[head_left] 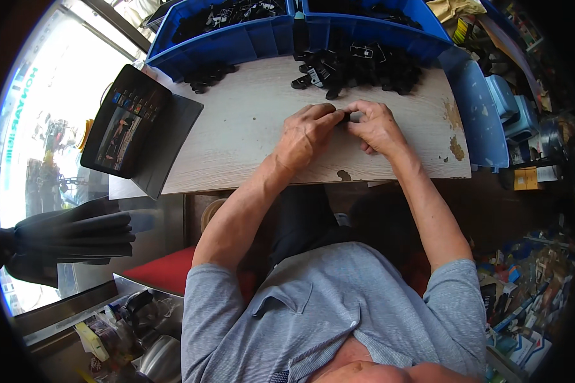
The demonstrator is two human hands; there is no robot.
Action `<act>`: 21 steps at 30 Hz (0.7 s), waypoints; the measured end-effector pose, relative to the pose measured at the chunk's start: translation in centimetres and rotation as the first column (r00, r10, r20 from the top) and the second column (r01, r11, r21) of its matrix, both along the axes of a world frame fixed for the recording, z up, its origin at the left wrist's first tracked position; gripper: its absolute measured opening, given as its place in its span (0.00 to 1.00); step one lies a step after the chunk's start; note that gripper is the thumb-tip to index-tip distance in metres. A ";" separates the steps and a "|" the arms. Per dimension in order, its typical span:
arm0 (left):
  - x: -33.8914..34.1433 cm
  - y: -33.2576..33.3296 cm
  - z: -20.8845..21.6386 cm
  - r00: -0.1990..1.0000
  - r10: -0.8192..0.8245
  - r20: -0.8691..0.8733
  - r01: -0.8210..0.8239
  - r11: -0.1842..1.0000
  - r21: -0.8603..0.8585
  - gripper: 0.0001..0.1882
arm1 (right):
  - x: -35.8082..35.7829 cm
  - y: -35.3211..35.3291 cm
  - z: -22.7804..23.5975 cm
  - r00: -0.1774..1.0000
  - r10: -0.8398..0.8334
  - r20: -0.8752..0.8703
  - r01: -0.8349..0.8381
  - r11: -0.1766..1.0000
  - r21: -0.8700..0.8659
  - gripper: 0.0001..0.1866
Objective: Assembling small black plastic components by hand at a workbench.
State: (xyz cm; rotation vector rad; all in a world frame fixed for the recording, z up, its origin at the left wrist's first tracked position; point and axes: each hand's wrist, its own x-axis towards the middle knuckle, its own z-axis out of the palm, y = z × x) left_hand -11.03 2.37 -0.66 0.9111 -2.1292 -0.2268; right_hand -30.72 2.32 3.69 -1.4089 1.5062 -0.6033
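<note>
Over the middle of the pale wooden table [236, 140], a small black part [347, 117] shows between my two hands; its exact kind is too small and covered to tell. My left hand [308, 133] is closed, with thumb and forefinger pinching its left side. Against the other side press the thumb and forefinger of my right hand [377, 127], the other fingers curled beneath. Just beyond the hands lies a loose heap of black plastic parts [345, 70], some with bare metal on them. A smaller pile of black parts [207, 78] sits farther left.
Two blue bins [230, 39] with black parts line the table's far edge. A tablet [126, 121] in a dark folding cover leans at the left. Light blue plastic trays [476, 108] stand beside the right edge. Clutter covers the lower right, and a metal kettle [163, 359] is at lower left.
</note>
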 end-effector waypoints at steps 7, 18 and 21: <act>-0.4 1.0 0.6 0.992 0.008 0.127 -0.010 1.000 0.015 0.20 | -0.3 -0.1 -0.1 0.999 0.025 0.037 -0.026 1.000 0.017 0.15; -0.2 0.0 0.3 0.981 0.181 -0.066 -0.182 0.983 0.003 0.16 | 0.0 0.3 0.6 1.000 0.004 -0.011 -0.004 1.000 0.017 0.17; 0.9 -2.7 0.5 0.887 0.435 -0.156 -0.442 0.897 -0.010 0.15 | -0.1 0.6 0.3 1.000 -0.019 -0.004 0.019 1.000 -0.008 0.19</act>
